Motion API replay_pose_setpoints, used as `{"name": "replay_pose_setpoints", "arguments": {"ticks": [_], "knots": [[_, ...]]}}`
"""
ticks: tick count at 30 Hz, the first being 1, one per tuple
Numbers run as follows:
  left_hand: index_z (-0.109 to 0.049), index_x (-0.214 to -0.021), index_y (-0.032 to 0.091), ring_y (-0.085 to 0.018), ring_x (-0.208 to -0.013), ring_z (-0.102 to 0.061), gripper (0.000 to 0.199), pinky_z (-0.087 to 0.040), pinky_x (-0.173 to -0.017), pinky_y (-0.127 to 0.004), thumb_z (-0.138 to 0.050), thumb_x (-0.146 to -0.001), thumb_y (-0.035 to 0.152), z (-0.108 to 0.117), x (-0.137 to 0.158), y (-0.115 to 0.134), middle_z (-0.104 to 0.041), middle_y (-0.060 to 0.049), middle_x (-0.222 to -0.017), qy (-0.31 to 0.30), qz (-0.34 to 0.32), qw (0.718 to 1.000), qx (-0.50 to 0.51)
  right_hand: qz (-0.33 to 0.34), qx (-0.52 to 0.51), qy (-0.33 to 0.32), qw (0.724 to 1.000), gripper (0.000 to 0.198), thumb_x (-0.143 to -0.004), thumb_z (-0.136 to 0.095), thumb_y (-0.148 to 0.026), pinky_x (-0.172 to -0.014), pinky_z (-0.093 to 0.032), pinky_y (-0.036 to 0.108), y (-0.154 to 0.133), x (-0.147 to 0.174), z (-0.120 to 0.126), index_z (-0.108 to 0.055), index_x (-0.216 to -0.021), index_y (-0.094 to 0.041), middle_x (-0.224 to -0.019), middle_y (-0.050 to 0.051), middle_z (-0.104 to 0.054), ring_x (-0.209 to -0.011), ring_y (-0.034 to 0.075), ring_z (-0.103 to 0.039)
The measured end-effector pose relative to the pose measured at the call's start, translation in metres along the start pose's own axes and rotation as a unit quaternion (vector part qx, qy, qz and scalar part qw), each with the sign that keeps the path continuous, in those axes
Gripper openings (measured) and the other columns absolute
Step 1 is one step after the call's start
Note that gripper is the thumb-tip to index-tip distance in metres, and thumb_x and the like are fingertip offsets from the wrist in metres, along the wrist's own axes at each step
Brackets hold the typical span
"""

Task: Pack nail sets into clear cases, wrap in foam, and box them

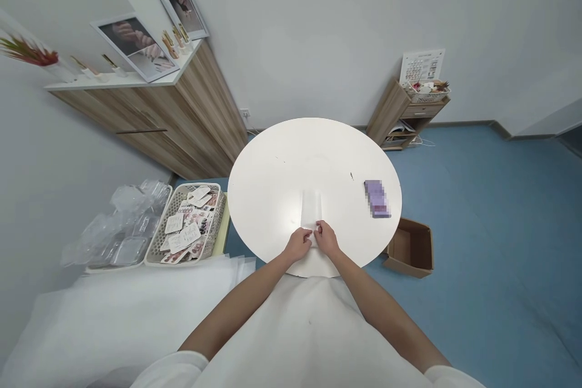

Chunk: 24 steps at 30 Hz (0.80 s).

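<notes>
A thin, whitish, rectangular sheet or flat sleeve [311, 206] lies on the white oval table [268, 176], its long side pointing away from me. I cannot tell whether it is paper or a plastic bag. My left hand [299, 244] is closed at the sheet's near end, with thumb and index finger pinched on it. Close beside it, almost touching, my right hand [326, 238] pinches the same near end with curled fingers. The fingertips hide part of that edge.
A pixelated purple item [377, 199] lies at the table's right. Beside the table stand an open cardboard box [409, 248], a white basket of printed cards [152, 242], clear plastic packaging [136, 224], white sheets [136, 297], a wooden cabinet [200, 115] and a small shelf unit [386, 112].
</notes>
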<state>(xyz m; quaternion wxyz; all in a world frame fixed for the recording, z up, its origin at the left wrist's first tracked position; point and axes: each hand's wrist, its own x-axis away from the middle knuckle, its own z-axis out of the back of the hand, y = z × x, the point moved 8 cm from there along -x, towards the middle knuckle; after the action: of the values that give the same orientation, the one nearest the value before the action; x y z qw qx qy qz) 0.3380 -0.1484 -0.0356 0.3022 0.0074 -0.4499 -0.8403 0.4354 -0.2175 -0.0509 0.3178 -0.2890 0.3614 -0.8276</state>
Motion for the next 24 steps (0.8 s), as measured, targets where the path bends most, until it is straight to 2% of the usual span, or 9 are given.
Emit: {"name": "replay_pose_setpoints", "arguments": {"ticks": [3, 6, 8, 11, 14, 16, 20, 24], "knots": [[-0.044, -0.117, 0.019, -0.023, -0.108, -0.044, 0.044, -0.037, -0.089, -0.039, -0.046, -0.073, 0.022, 0.01, 0.002, 0.005, -0.046, -0.01, -0.119, 0.042, -0.043, 0.994, -0.091, 0.018, 0.027, 0.002, 0.999, 0.034, -0.073, -0.037, -0.02, -0.064, -0.045, 0.031, -0.002, 0.001, -0.004, -0.046, -0.107, -0.019, -0.074, 0.001, -0.051, -0.067, 0.015, -0.051], [-0.035, -0.124, 0.021, -0.025, -0.123, -0.028, 0.052, -0.028, -0.097, -0.04, -0.046, -0.075, 0.028, 0.004, 0.0, 0.01, -0.033, -0.008, -0.134, 0.001, -0.079, 0.984, -0.162, 0.047, 0.049, -0.007, 0.998, 0.046, -0.075, -0.035, -0.017, -0.068, -0.046, 0.032, -0.006, 0.005, -0.002, -0.035, -0.121, -0.018, -0.085, 0.004, -0.053, -0.074, 0.016, -0.053], [-0.032, -0.126, 0.02, -0.024, -0.125, -0.024, 0.052, -0.025, -0.099, -0.04, -0.044, -0.076, 0.029, 0.0, -0.001, 0.01, -0.031, -0.008, -0.136, -0.025, -0.08, 0.978, -0.189, 0.092, 0.109, 0.001, 0.99, 0.054, -0.074, -0.035, -0.014, -0.078, -0.044, 0.036, -0.014, 0.01, 0.003, -0.027, -0.128, -0.018, -0.106, 0.01, -0.05, -0.094, 0.019, -0.05], [-0.032, -0.126, 0.019, -0.025, -0.126, -0.024, 0.053, -0.023, -0.1, -0.04, -0.044, -0.075, 0.029, -0.001, -0.004, 0.009, -0.033, -0.008, -0.135, -0.042, -0.072, 0.974, -0.211, 0.203, 0.217, -0.053, 0.953, 0.068, -0.068, -0.039, -0.01, -0.095, -0.032, 0.042, -0.027, 0.021, -0.001, -0.02, -0.133, -0.018, -0.136, 0.011, -0.027, -0.124, 0.025, -0.026], [-0.035, -0.123, 0.018, -0.025, -0.124, -0.028, 0.053, -0.025, -0.099, -0.039, -0.046, -0.072, 0.029, 0.002, -0.008, 0.012, -0.037, -0.008, -0.131, -0.052, -0.069, 0.974, -0.207, 0.254, 0.27, -0.15, 0.917, 0.081, -0.064, -0.046, -0.013, -0.099, -0.025, 0.042, -0.028, 0.026, -0.012, -0.009, -0.136, -0.017, -0.143, 0.008, -0.014, -0.129, 0.027, -0.013], [-0.037, -0.121, 0.018, -0.024, -0.12, -0.033, 0.053, -0.028, -0.097, -0.038, -0.047, -0.071, 0.029, 0.006, -0.012, 0.015, -0.041, -0.008, -0.128, -0.057, -0.057, 0.978, -0.192, 0.238, 0.286, -0.174, 0.912, 0.084, -0.063, -0.049, -0.015, -0.099, -0.026, 0.042, -0.025, 0.021, -0.013, -0.007, -0.136, -0.017, -0.143, 0.008, -0.015, -0.129, 0.027, -0.014], [-0.042, -0.117, 0.02, -0.026, -0.114, -0.04, 0.051, -0.034, -0.092, -0.039, -0.05, -0.068, 0.029, 0.013, -0.013, 0.015, -0.048, -0.007, -0.122, -0.061, -0.022, 0.989, -0.132, 0.22, 0.259, -0.18, 0.923, 0.079, -0.062, -0.051, -0.012, -0.097, -0.029, 0.038, -0.028, 0.015, -0.01, -0.019, -0.134, -0.014, -0.137, 0.011, -0.028, -0.125, 0.025, -0.024], [-0.039, -0.122, 0.019, -0.023, -0.111, -0.045, 0.054, -0.036, -0.091, -0.036, -0.051, -0.072, 0.035, 0.013, 0.009, 0.007, -0.047, -0.01, -0.123, -0.045, -0.026, 0.998, 0.035, 0.177, 0.175, -0.204, 0.947, 0.064, -0.061, -0.054, -0.016, -0.087, -0.037, 0.036, -0.026, 0.033, 0.0, -0.039, -0.123, -0.017, -0.12, 0.01, -0.049, -0.107, 0.024, -0.045]]}}
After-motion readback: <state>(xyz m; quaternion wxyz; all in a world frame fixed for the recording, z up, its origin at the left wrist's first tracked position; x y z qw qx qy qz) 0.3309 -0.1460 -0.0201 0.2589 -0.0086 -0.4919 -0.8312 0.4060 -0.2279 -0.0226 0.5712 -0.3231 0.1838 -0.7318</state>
